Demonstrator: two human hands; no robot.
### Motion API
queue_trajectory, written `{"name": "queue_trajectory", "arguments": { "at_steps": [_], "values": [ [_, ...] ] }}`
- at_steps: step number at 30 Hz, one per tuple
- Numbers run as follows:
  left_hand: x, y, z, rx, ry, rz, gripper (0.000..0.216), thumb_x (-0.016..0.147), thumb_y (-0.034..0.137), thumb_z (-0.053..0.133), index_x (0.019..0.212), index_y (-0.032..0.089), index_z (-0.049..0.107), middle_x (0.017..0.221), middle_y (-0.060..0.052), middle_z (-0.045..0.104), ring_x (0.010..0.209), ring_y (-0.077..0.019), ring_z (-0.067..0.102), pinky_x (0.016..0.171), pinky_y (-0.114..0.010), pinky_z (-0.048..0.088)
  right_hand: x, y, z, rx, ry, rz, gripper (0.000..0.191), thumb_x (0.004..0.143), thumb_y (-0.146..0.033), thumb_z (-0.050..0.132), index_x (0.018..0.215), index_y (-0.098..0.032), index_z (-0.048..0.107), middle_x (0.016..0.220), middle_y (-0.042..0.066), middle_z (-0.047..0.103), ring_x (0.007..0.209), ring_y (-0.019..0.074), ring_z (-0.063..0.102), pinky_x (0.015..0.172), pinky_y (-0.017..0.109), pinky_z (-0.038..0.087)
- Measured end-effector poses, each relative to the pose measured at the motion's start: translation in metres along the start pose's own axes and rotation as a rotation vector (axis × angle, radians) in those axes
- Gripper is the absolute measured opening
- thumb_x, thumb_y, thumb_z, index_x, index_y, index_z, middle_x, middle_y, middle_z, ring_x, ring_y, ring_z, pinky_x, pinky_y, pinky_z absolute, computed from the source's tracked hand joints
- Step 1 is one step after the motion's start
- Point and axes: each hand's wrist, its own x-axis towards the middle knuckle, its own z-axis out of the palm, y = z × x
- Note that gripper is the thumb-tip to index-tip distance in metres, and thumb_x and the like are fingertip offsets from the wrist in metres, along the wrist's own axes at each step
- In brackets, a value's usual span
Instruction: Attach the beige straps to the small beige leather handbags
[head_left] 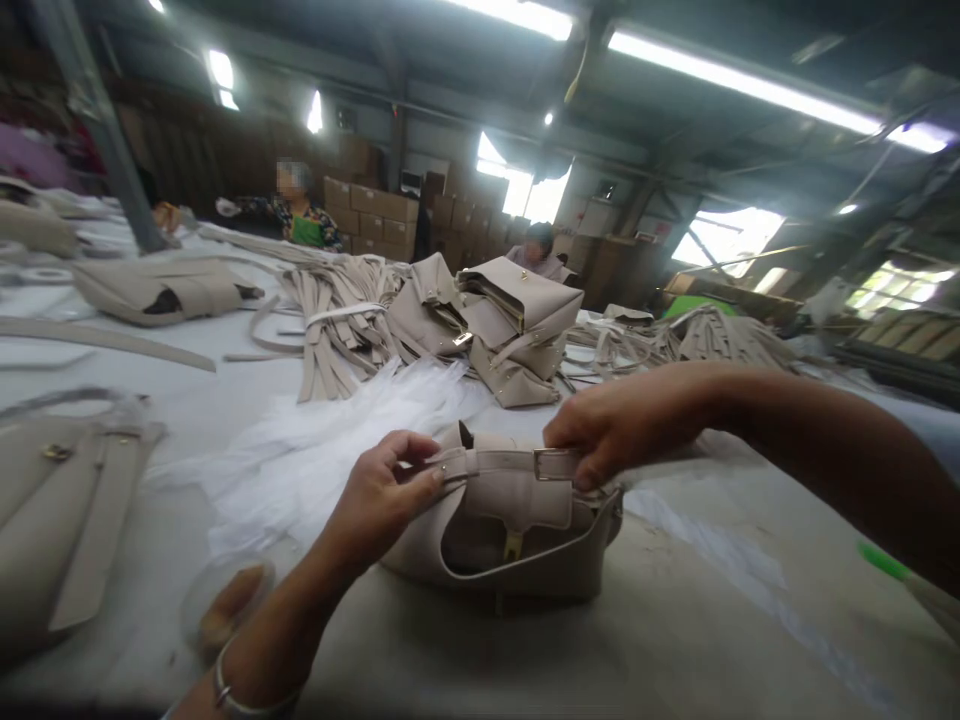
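Observation:
A beige handbag sits in front of me, its mouth gaping toward me. Across its top runs a beige strap with a metal buckle right of the middle. My left hand is closed, pinching the strap's left end between thumb and fingers. At the other side, my right hand is closed round the strap just beyond the buckle; its fingertips are partly hidden. A gold-coloured clasp piece shows inside the opening, below a flap.
Several beige bags are heaped behind, beside a tied bundle of straps. White wrapping sheets lie left of the handbag. Another bag stands at the left edge, near a tape roll. Two people work farther back, before stacked cartons.

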Motion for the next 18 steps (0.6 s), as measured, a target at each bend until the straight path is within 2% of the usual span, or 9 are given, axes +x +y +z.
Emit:
{"name": "queue_trajectory", "arguments": {
  "at_steps": [3,6,8,10,12,14,15,16,18],
  "values": [
    [0.002,0.016,0.008,0.216,-0.010,0.226,0.049,0.071,0.036,0.067,0.117,0.023,0.054,0.122,-0.007,0.052,0.110,-0.0262,0.047,0.094,-0.042,0.037,-0.010,0.000,0.009,0.117,0.102,-0.072,0.009,0.081,-0.019,0.055,0.075,-0.013,0.054,0.066,-0.002,0.053,0.060,0.0106,0.050,0.054,0.021,0.038],
    [0.010,0.022,0.023,0.299,-0.136,0.361,0.023,0.074,0.033,0.063,0.092,0.019,0.060,0.109,-0.007,0.056,0.108,-0.0259,0.045,0.097,-0.041,0.034,-0.011,-0.004,0.008,0.244,0.073,-0.192,0.018,0.083,-0.029,0.056,0.075,-0.013,0.053,0.061,-0.002,0.051,0.055,0.0105,0.050,0.053,0.022,0.040],
    [0.014,0.021,0.028,0.282,-0.154,0.355,0.016,0.081,0.034,0.054,0.076,0.018,0.055,0.093,-0.006,0.055,0.097,-0.0233,0.047,0.091,-0.039,0.037,-0.016,-0.007,0.003,0.183,0.163,-0.202,0.021,0.083,-0.033,0.057,0.077,-0.013,0.056,0.063,-0.001,0.054,0.058,0.0113,0.051,0.055,0.023,0.040],
    [0.016,0.019,0.027,0.260,-0.140,0.321,0.022,0.086,0.036,0.047,0.075,0.018,0.052,0.084,-0.004,0.052,0.088,-0.0209,0.048,0.082,-0.035,0.040,-0.031,-0.008,0.000,0.070,0.480,-0.195,0.022,0.083,-0.035,0.058,0.081,-0.013,0.060,0.074,0.002,0.060,0.068,0.0137,0.055,0.062,0.026,0.043],
    [0.019,0.018,0.021,0.242,-0.150,0.295,0.023,0.087,0.037,0.047,0.077,0.017,0.051,0.080,-0.002,0.050,0.082,-0.0189,0.048,0.075,-0.032,0.040,-0.052,-0.006,0.006,0.042,0.960,-0.201,0.022,0.082,-0.036,0.060,0.086,-0.014,0.062,0.090,0.006,0.063,0.081,0.0171,0.057,0.073,0.029,0.044],
    [0.020,0.023,0.014,0.216,-0.147,0.270,0.021,0.085,0.036,0.049,0.077,0.016,0.050,0.077,-0.001,0.049,0.078,-0.0178,0.047,0.071,-0.031,0.039,-0.071,-0.006,0.028,0.175,1.370,-0.224,0.023,0.082,-0.038,0.059,0.089,-0.016,0.064,0.092,0.007,0.064,0.084,0.0194,0.058,0.076,0.033,0.046],
    [0.019,0.029,0.012,0.207,-0.133,0.258,0.020,0.084,0.034,0.049,0.076,0.017,0.050,0.075,-0.001,0.048,0.075,-0.0173,0.046,0.069,-0.030,0.038,-0.075,-0.008,0.043,0.279,1.459,-0.250,0.024,0.083,-0.039,0.058,0.087,-0.017,0.065,0.088,0.008,0.065,0.080,0.0199,0.059,0.074,0.034,0.047],
    [0.017,0.036,0.010,0.201,-0.110,0.247,0.018,0.084,0.033,0.049,0.074,0.017,0.048,0.073,0.000,0.046,0.073,-0.0167,0.045,0.068,-0.030,0.037,-0.075,-0.010,0.060,0.403,1.485,-0.308,0.025,0.084,-0.041,0.057,0.081,-0.018,0.065,0.079,0.008,0.065,0.072,0.0200,0.059,0.069,0.035,0.048],
    [0.009,0.055,0.010,0.205,-0.067,0.226,0.018,0.083,0.028,0.050,0.068,0.019,0.042,0.068,0.001,0.042,0.069,-0.0156,0.043,0.065,-0.030,0.037,-0.057,-0.020,0.088,0.594,1.211,-0.428,0.029,0.084,-0.044,0.058,0.067,-0.022,0.067,0.064,0.009,0.063,0.061,0.0203,0.059,0.056,0.034,0.046]
  ]
}}
